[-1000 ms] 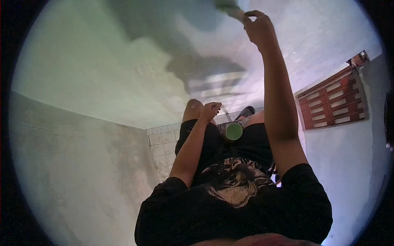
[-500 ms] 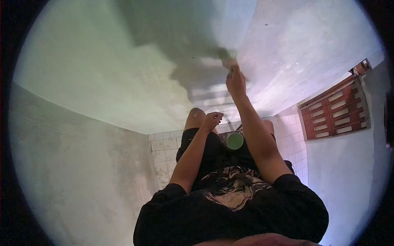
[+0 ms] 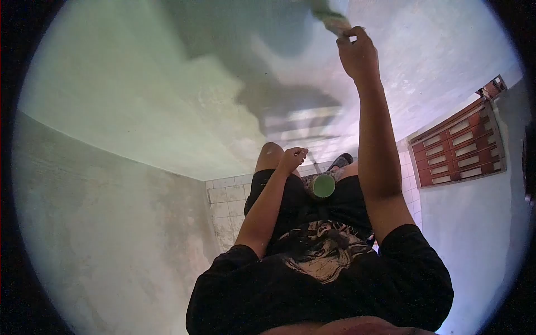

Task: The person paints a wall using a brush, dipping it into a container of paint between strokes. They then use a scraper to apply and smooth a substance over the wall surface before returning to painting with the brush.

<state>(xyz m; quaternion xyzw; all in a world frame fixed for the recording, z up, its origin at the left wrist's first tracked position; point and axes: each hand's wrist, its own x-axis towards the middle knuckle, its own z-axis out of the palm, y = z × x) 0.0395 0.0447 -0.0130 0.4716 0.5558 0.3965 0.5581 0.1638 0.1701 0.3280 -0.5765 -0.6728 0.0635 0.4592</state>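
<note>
Head view: the right hand (image 3: 357, 56), arm now at full stretch, has carried the paintbrush (image 3: 335, 21) back up the wall (image 3: 139, 100) from its lower point half a second ago, so another stroke of the wet patch is under way. The fingers are clamped on the handle; the brush's long axis runs up and leftward, bristles toward the frame's top. The left hand (image 3: 293, 158) rests loosely curled on the knee, beside the green paint can (image 3: 322, 186) in the lap.

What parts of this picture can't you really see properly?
- The brush in the right hand: its far end is cut off by the top edge of the head view, and the fingers cover its handle.
- The green cup: only its round mouth shows; what supports it is hidden by the legs.
- The left hand: curled on the knee, too small to tell whether it holds anything.
- The feet: hidden behind the legs and body.
</note>
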